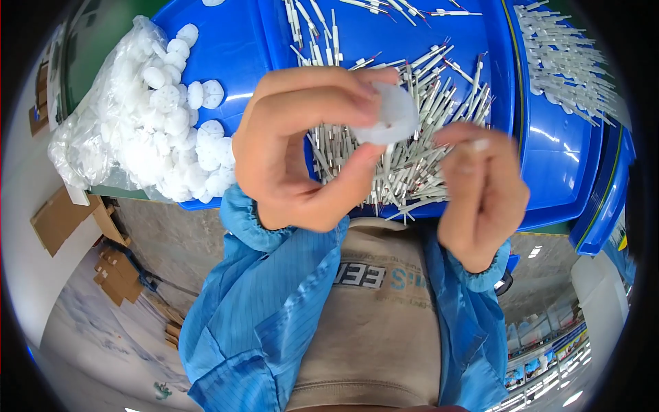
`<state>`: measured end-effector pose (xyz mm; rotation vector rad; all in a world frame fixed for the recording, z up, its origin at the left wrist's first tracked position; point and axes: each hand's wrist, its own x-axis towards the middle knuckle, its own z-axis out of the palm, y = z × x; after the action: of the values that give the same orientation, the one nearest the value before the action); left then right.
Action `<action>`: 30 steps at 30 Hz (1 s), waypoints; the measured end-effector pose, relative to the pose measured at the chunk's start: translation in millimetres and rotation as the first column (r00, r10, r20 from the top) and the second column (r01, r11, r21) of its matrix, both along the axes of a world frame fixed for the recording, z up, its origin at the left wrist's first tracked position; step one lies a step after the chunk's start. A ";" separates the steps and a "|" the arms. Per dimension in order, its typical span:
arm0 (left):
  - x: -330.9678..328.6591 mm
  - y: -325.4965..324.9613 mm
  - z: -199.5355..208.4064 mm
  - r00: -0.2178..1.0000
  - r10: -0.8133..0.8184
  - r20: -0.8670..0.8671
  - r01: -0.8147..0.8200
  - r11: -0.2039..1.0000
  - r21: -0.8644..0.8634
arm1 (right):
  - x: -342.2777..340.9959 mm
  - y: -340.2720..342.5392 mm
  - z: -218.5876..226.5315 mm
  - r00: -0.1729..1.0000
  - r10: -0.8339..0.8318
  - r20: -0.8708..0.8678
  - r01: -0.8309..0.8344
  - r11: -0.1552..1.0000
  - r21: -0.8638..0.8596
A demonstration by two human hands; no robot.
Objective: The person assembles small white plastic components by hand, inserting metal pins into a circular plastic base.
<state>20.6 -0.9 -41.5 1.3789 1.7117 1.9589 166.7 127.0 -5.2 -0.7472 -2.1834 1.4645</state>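
My left hand (309, 137) pinches a white translucent round plastic cap (396, 115) between thumb and fingers, above a blue tray. Just below the cap, a thin pale stick shows; whether it is joined to the cap I cannot tell. To its right my right hand (480, 185) is raised, apart from the cap, with curled fingers smeared by motion. A small white spot shows at its fingertips, too blurred to name. Beneath both hands lies a heap of thin white rods (419, 165) with reddish and metallic ends.
More white caps (171, 110) spill from a clear plastic bag (82, 147) onto the blue tray (237, 62) at left. At the far right, rows of whitish slender pieces (566, 62) sit by another blue tray (559, 154). Cardboard boxes (118, 275) stand on the floor at left.
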 end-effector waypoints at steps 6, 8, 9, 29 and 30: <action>0.9 13.2 -5.4 0.974 0.133 -0.182 -0.121 0.990 0.079 | -1.6 3.3 13.9 1.000 -0.020 -0.017 0.020 0.999 0.045; 1.3 14.0 -3.9 0.965 0.114 -0.236 -0.104 0.993 0.055 | -6.4 9.7 3.6 0.990 0.088 -0.113 -0.065 0.980 0.187; 0.0 14.3 -3.3 0.958 0.064 -0.280 -0.053 0.998 0.046 | -9.2 11.9 -0.3 0.959 0.208 -0.192 -0.136 0.933 0.333; -0.6 6.9 1.5 0.933 -0.055 -0.355 0.024 0.995 -0.092 | -10.7 11.9 -6.6 0.984 0.164 -0.075 -0.118 0.901 0.419; -0.4 5.9 0.8 0.939 -0.054 -0.340 0.031 0.997 -0.071 | -9.5 12.9 -5.9 0.977 0.198 -0.078 -0.145 0.887 0.438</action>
<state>20.2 5.0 -40.8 1.8007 1.8471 1.7000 157.2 139.9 -11.1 -0.3100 -2.4032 1.0049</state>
